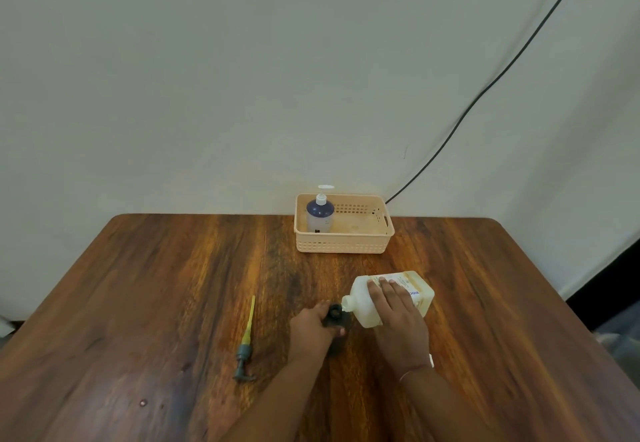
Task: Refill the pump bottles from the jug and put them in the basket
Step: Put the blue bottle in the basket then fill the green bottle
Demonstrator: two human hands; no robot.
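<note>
My right hand (398,317) grips a white jug (420,294) and tips it left, its open spout right over the mouth of a small dark bottle (335,315). My left hand (311,329) is closed around that dark bottle, which stands on the table and is mostly hidden by my fingers. The bottle's grey pump head with a yellowish tube (246,341) lies flat on the table to the left. A peach basket (343,244) stands at the table's far edge with a blue-and-clear pump bottle (320,214) upright in its left end.
The wooden table (173,303) spreads around my hands, with a few droplets near the front left. A black cable (485,91) runs down the white wall behind the basket. The table's right edge drops off toward a dark floor area.
</note>
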